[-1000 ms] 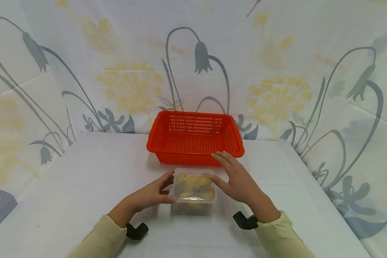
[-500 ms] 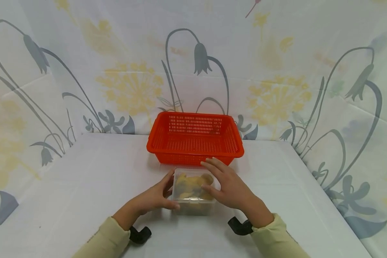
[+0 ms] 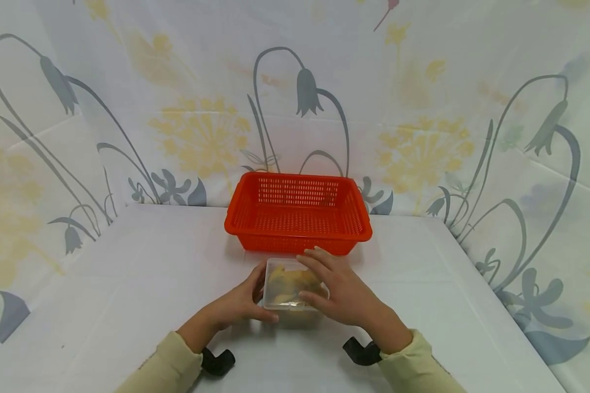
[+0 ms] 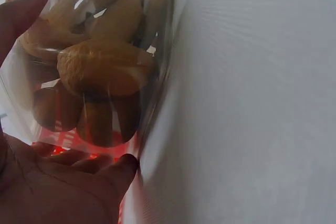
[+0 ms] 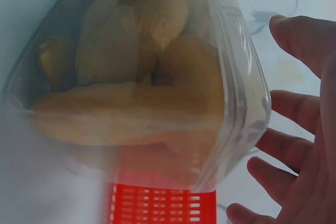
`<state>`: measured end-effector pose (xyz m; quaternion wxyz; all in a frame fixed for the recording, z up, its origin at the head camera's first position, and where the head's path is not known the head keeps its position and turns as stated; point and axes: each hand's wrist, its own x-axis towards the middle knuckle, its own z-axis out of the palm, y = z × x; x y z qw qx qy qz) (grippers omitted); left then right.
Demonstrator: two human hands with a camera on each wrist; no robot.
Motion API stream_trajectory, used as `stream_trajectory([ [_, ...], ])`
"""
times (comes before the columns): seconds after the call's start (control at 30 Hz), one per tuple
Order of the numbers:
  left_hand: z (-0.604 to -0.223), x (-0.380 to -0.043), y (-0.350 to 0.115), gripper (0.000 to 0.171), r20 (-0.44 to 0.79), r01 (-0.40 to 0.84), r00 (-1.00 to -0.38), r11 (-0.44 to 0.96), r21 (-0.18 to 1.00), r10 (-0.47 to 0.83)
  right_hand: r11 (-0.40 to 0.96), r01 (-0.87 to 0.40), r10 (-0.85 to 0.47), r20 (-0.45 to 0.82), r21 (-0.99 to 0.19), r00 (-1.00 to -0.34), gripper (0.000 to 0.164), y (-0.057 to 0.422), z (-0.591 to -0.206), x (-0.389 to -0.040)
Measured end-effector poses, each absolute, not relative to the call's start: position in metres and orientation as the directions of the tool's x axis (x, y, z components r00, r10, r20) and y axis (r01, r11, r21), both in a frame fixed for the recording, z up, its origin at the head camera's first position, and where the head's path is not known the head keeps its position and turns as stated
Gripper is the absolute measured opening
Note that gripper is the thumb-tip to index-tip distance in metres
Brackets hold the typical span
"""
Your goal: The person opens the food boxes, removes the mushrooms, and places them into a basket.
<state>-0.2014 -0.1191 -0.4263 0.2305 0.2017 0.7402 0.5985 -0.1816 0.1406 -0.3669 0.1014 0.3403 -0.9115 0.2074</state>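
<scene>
A clear plastic box [image 3: 286,284] with a closed lid stands on the white table in front of the red basket. Rounded, lumpy yellow-brown pieces [image 4: 105,69] fill it; their exact kind cannot be told. My left hand [image 3: 238,303] holds the box's left side, its thumb at the front corner and the fingers toward the back. My right hand [image 3: 341,289] is over the lid's right part, with thumb and fingers extended and spread. In the right wrist view, those fingers [image 5: 286,148] lie beside the lid edge; whether they touch it is hard to tell.
Just behind the box is a red perforated plastic basket [image 3: 299,243]. A white cloth [image 3: 152,262] covers the table. Flower-printed fabric [image 3: 295,131] hangs behind and along both sides. A black curved piece [image 3: 218,363] sits at each wrist.
My right hand has moved left and slightly down, covering more of the lid. The left hand has shifted slightly right, its thumb now further along the box's front. Box and basket stay in place.
</scene>
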Motion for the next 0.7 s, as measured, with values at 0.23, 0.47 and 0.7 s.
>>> stream_trajectory([
  [0.23, -0.429, -0.208, -0.117, 0.108, -0.088, 0.033, -0.823, 0.202, 0.979, 0.561, 0.661, -0.688, -0.615, 0.309, -0.301, -0.726, 0.07, 0.136, -0.373, -0.183],
  [0.47, -0.432, -0.214, -0.117, 0.103, -0.069, 0.048, -0.817, 0.187, 0.981, 0.573, 0.65, -0.721, -0.65, 0.315, -0.24, -0.691, 0.074, 0.133, -0.38, -0.185],
  [0.7, -0.432, -0.214, -0.116, 0.103, -0.056, 0.06, -0.813, 0.179, 0.982, 0.58, 0.623, -0.755, -0.664, 0.371, -0.206, -0.649, 0.064, 0.129, -0.389, -0.186],
])
